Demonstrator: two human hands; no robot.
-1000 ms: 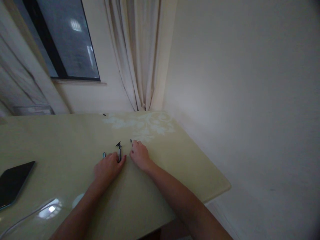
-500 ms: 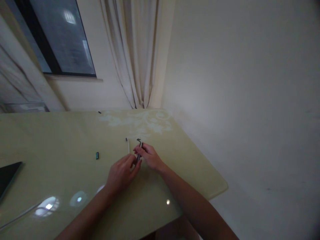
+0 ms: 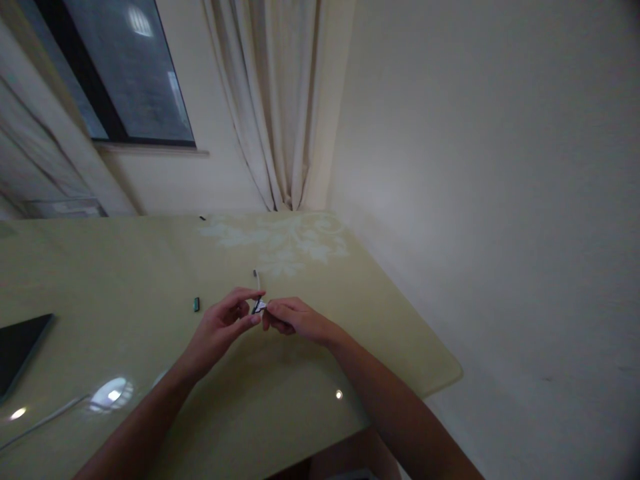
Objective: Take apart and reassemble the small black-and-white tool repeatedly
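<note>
A small dark-and-silver piece (image 3: 259, 306) is held between my two hands above the pale table. My left hand (image 3: 220, 327) pinches it between thumb and index fingertips, its other fingers curled. From the other side, my right hand (image 3: 293, 317) grips the piece's right end with thumb and bent fingers, hiding part of it. Its exact kind is too small to make out. Just behind the hands lies a thin white cable (image 3: 258, 281) with a dark tip, its near end hidden. Left of my left hand, a small dark green block (image 3: 197, 305) rests on the table.
A flat black panel (image 3: 23, 350) lies at the table's left edge, with a white cable (image 3: 47, 420) in front of it. One tiny dark piece (image 3: 202, 218) sits near the far edge of the glossy table (image 3: 400, 347). Curtains (image 3: 285, 100) and a wall stand beyond.
The held piece has turned from upright to nearly sideways. My left hand has shifted left with its fingers more spread; my right hand has come lower, onto the piece's right end.
</note>
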